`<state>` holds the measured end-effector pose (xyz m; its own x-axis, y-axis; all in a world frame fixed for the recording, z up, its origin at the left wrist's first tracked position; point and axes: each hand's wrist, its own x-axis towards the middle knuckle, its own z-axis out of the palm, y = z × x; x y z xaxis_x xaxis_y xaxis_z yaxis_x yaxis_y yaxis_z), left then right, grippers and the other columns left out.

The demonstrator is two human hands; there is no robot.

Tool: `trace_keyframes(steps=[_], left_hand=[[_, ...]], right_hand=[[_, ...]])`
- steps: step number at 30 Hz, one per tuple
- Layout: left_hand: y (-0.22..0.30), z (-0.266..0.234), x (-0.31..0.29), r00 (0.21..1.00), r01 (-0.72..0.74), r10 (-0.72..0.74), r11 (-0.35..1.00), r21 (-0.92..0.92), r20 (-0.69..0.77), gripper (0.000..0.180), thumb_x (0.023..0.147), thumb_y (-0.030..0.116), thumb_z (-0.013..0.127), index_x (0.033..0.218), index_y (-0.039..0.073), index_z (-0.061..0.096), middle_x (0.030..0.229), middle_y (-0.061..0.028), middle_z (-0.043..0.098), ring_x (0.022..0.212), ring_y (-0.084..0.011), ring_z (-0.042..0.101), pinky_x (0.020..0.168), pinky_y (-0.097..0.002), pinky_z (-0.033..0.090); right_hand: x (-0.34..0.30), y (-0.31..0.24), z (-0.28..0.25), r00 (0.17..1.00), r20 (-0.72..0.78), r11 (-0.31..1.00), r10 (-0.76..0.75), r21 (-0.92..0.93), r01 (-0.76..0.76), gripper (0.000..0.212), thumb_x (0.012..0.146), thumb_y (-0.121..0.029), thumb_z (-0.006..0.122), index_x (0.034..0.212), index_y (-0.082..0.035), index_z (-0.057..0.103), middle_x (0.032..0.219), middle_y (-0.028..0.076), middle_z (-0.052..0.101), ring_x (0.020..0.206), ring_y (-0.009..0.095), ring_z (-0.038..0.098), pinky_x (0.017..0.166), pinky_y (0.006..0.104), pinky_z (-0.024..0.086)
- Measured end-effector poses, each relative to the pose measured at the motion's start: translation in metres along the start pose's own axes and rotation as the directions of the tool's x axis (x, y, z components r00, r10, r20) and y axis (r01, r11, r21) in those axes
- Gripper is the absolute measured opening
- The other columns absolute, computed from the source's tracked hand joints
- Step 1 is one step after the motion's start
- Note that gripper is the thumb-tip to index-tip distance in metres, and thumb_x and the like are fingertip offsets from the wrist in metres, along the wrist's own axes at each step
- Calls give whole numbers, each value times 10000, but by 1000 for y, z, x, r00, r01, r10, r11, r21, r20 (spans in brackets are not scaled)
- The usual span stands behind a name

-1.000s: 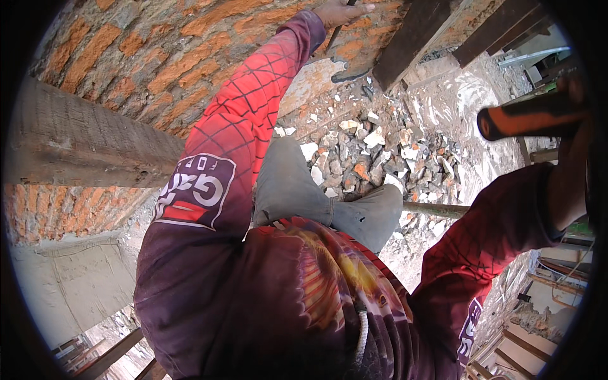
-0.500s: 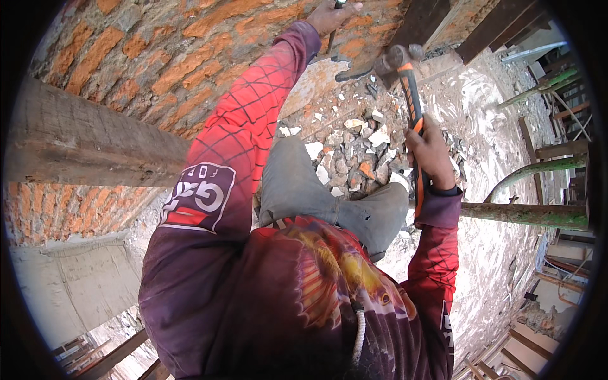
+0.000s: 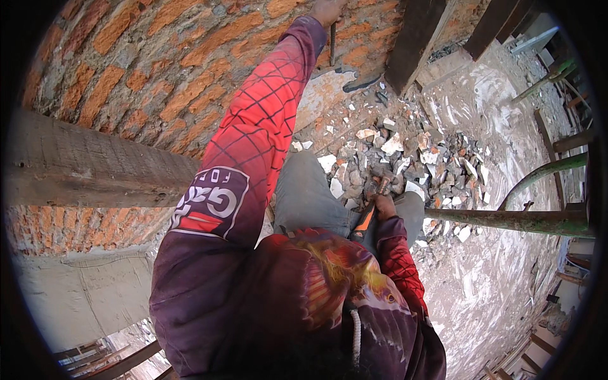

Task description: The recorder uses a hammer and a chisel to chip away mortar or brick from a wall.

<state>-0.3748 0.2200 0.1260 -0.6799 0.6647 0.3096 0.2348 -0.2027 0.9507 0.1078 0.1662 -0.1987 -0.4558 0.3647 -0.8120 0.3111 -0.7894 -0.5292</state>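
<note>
At the top edge, my left hand [image 3: 327, 12] is closed around a chisel [image 3: 332, 44], a thin dark metal bar that points down along the brick wall [image 3: 209, 57]. The picture's edge cuts off part of that hand. My right hand [image 3: 384, 206] is low in front of my body, by my knee, and grips a hammer [image 3: 365, 220] with a black and orange handle. The hammer's head lies over the rubble and blends with it, so its outline is hard to make out. The wall's plaster is gone over a wide stretch, leaving rough orange bricks and grey mortar.
Broken plaster and brick rubble [image 3: 437, 164] covers the floor before my legs. A thick wooden beam [image 3: 95, 158] juts in from the left. Dark timber posts [image 3: 415, 44] stand at the top right. A green metal pipe [image 3: 506, 220] reaches in from the right.
My right hand has swung the hammer down and left, from raised beside the wall to low by my knee. The left hand stays at the wall with the chisel. The view has shifted slightly.
</note>
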Motion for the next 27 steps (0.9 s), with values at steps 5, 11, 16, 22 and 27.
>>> trace_keyframes(steps=[5,11,16,22,27], left_hand=[[28,34,-82,956,-189,147,971,148,255,488,942,455,601,643,73,550,568,18,482,535,-98,433,512,-297,346],[-10,80,-230,667,-702,398,620,350,630,482,863,357,691,552,69,461,539,-121,471,538,-310,526,525,-412,373],[-16,97,-239,676,-693,402,632,346,618,436,864,343,693,569,77,512,539,-103,490,533,-309,519,531,-392,388],[13,39,-114,975,-218,205,953,211,82,556,942,506,579,603,72,499,551,22,449,498,-98,383,486,-298,302],[9,-20,-47,989,-86,107,978,-190,105,483,918,523,604,686,132,442,595,13,405,507,-100,352,503,-293,319]], right_hand=[[7,3,-12,996,60,994,-66,87,61,128,895,-6,546,1021,10,531,805,125,584,598,273,608,526,397,547],[3,-3,-9,995,93,999,-24,44,20,118,899,-30,573,1005,9,539,776,102,577,573,266,605,517,393,546],[-12,-6,-7,997,52,996,-59,75,55,196,901,-26,573,1084,-3,505,744,92,549,549,265,596,504,396,547],[-9,-10,-6,999,41,999,-15,45,14,148,901,-18,538,1041,29,533,726,104,560,565,260,602,514,398,547],[5,1,-7,998,48,997,-48,55,46,149,895,-30,519,980,67,593,716,129,603,577,267,627,535,398,538]])
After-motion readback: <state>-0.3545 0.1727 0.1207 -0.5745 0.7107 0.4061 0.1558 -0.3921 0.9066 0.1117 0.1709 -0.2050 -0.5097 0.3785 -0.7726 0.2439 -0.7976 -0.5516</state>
